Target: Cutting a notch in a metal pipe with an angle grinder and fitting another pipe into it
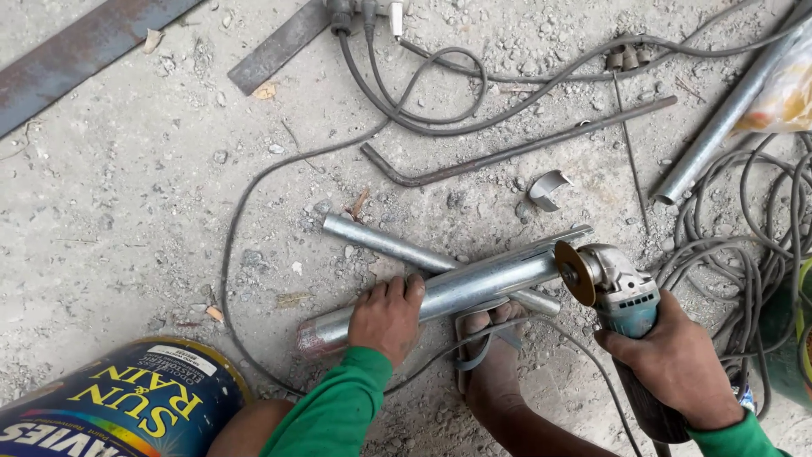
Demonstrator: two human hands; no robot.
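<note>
My left hand (387, 316) presses down on a shiny steel pipe (474, 283) that lies across a thinner steel pipe (385, 241) on the concrete floor. A foot in a sandal (491, 355) sits under the thick pipe near its right end. My right hand (677, 364) grips the body of an angle grinder (622, 296). Its cutting disc (575, 272) stands right at the right end of the thick pipe; whether it touches the metal is unclear. Both sleeves are green.
A paint can (127, 402) lies at the bottom left. A bent steel rod (507, 152), a short cut pipe piece (547, 188), another long pipe (727, 114), flat rusty bars (76, 55) and coils of dark cable (753, 237) lie around on the floor.
</note>
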